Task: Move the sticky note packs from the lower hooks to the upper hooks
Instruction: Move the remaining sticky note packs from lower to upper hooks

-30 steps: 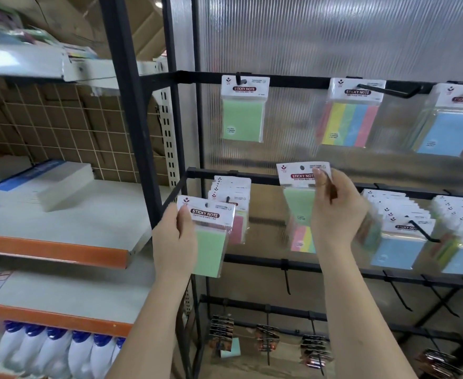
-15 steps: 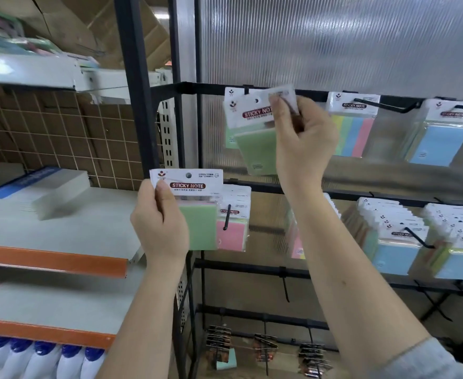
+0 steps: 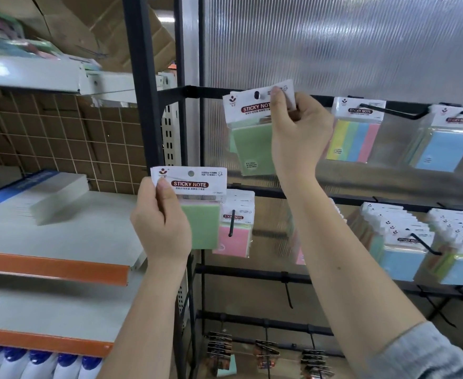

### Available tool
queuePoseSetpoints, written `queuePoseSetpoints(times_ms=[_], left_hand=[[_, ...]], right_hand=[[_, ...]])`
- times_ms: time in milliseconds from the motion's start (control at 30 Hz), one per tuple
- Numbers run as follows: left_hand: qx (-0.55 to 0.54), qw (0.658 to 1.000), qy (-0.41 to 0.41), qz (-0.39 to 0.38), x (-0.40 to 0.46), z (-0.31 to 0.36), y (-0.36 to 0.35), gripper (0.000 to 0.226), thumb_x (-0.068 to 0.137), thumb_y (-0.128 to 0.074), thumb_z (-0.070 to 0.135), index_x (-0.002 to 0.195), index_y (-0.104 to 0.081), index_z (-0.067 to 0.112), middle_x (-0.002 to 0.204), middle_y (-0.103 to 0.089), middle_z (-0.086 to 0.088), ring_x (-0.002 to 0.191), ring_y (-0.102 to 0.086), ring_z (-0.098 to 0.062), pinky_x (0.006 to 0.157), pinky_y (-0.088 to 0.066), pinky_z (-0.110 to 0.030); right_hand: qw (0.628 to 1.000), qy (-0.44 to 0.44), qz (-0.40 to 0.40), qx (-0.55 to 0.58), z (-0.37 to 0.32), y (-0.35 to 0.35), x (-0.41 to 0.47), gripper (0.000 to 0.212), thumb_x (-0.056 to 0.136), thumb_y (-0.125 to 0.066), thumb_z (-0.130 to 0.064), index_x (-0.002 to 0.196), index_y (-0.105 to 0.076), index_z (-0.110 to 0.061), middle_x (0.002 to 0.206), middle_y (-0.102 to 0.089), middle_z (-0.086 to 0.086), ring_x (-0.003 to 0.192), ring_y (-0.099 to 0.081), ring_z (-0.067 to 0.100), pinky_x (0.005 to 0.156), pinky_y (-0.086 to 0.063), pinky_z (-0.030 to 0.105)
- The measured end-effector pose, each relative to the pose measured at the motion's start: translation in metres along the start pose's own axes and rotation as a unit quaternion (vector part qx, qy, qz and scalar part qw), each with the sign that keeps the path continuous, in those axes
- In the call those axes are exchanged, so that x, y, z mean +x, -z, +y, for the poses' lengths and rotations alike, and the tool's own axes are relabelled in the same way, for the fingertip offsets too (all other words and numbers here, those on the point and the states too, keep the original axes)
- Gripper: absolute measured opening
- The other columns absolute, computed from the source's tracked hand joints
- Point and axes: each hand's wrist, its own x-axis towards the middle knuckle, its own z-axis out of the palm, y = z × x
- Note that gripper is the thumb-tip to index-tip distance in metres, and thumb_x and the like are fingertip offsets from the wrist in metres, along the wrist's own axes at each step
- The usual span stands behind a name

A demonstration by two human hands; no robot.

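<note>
My right hand (image 3: 297, 132) grips a green sticky note pack (image 3: 255, 132) by its white header, with the header's hole at the tip of the upper left hook (image 3: 257, 94). My left hand (image 3: 162, 222) holds a second green sticky note pack (image 3: 197, 203) lower down, in front of the rack's left post. Behind it a pink pack (image 3: 234, 236) hangs on a lower hook. A striped multicolour pack (image 3: 355, 132) and a blue pack (image 3: 443, 143) hang on the upper rail (image 3: 197, 91). Stacks of blue packs (image 3: 400, 242) fill the lower hooks at right.
A black rack post (image 3: 142, 86) stands at left of the hooks. White shelves with orange edges (image 3: 52, 266) hold boxed paper at left. Blue-capped bottles (image 3: 33, 365) sit at bottom left. Binder clip cards (image 3: 266, 354) hang on the bottom rail.
My right hand carried its green pack up from the lower rail to the upper left hook. My left hand rose slightly with its pack and turned it face on.
</note>
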Motion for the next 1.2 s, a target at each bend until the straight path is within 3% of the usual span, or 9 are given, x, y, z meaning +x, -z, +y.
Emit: queuePoseSetpoints(times_ms=[200,333,500,600,700,833,967,1067,1200], left_hand=[[-0.002,1.0,-0.005,-0.008,0.004,-0.002,-0.004,0.022,0.098,-0.035,0.014,0.079,-0.046,0.007,0.066,-0.046,0.012,0.06,-0.049,0.007,0.051,-0.034,-0.006],[-0.002,1.0,-0.01,-0.008,0.006,-0.002,-0.007,0.022,0.098,-0.035,0.014,0.078,-0.044,0.008,0.066,-0.046,0.014,0.06,-0.05,0.009,0.051,-0.034,-0.004],[-0.001,1.0,-0.006,-0.011,0.006,-0.002,-0.014,0.025,0.098,-0.035,0.015,0.076,-0.043,0.007,0.063,-0.044,0.012,0.058,-0.049,0.006,0.051,-0.034,-0.006],[-0.002,1.0,-0.007,-0.018,0.008,-0.005,-0.018,0.027,0.098,-0.035,0.016,0.075,-0.044,0.005,0.063,-0.045,0.011,0.058,-0.049,0.005,0.05,-0.034,-0.008],[0.001,1.0,-0.007,-0.024,0.011,-0.007,-0.022,0.031,0.098,-0.036,0.019,0.076,-0.046,0.0,0.063,-0.046,0.009,0.058,-0.048,0.001,0.05,-0.034,-0.011],[0.009,0.999,-0.024,-0.032,0.013,-0.004,-0.024,0.027,0.098,-0.036,0.015,0.076,-0.046,0.005,0.064,-0.045,0.012,0.059,-0.05,0.004,0.05,-0.035,-0.007],[0.02,0.999,-0.031,-0.036,0.015,-0.004,-0.023,0.027,0.098,-0.036,0.016,0.074,-0.043,0.007,0.062,-0.044,0.011,0.058,-0.049,0.002,0.049,-0.033,-0.007],[0.026,0.998,-0.036,-0.044,0.014,-0.002,-0.023,0.027,0.098,-0.036,0.016,0.072,-0.039,0.01,0.062,-0.044,0.013,0.058,-0.05,0.006,0.049,-0.034,-0.006],[0.03,0.997,-0.037,-0.06,0.015,0.002,-0.021,0.031,0.098,-0.036,0.019,0.068,-0.034,0.022,0.063,-0.045,0.012,0.06,-0.052,0.006,0.049,-0.034,-0.005]], right_hand=[[0.999,-0.047,-0.012,-0.016,0.01,-0.007,0.003,0.05,0.091,-0.06,-0.023,0.049,-0.033,-0.026,0.036,-0.037,-0.018,0.04,-0.034,0.002,0.043,-0.023,0.014],[0.993,-0.116,-0.019,0.018,0.024,-0.013,0.012,0.033,0.092,-0.06,-0.032,0.066,-0.062,-0.013,0.06,-0.062,-0.01,0.055,-0.05,-0.001,0.052,-0.036,0.013],[0.983,-0.181,-0.021,0.025,0.041,-0.028,0.028,0.024,0.093,-0.059,-0.03,0.071,-0.064,-0.02,0.066,-0.065,-0.008,0.055,-0.056,-0.003,0.051,-0.037,0.009],[0.98,-0.199,-0.009,0.003,0.053,-0.038,0.04,0.031,0.092,-0.059,-0.025,0.066,-0.058,-0.008,0.058,-0.053,-0.003,0.055,-0.049,0.009,0.052,-0.034,0.018],[0.976,-0.207,-0.019,-0.063,0.058,-0.044,0.052,0.043,0.092,-0.059,-0.022,0.057,-0.035,-0.016,0.054,-0.03,-0.004,0.049,-0.027,0.01,0.04,-0.026,0.015],[0.972,-0.212,-0.028,-0.1,0.06,-0.048,0.064,0.047,0.09,-0.057,-0.017,0.056,-0.025,-0.019,0.053,-0.026,-0.005,0.047,-0.022,0.011,0.038,-0.027,0.018],[0.969,-0.23,-0.028,-0.091,0.068,-0.051,0.07,0.042,0.088,-0.06,-0.017,0.057,-0.031,-0.019,0.056,-0.032,-0.006,0.05,-0.027,0.009,0.039,-0.023,0.018],[0.969,-0.229,-0.025,-0.089,0.07,-0.052,0.07,0.011,0.089,-0.061,-0.022,0.081,-0.059,-0.015,0.076,-0.056,-0.005,0.065,-0.047,0.009,0.047,-0.028,0.015],[0.975,-0.21,0.01,-0.073,0.07,-0.044,0.064,0.02,0.094,-0.053,-0.02,0.11,-0.061,-0.011,0.095,-0.059,-0.005,0.083,-0.052,0.007,0.062,-0.037,0.014]])
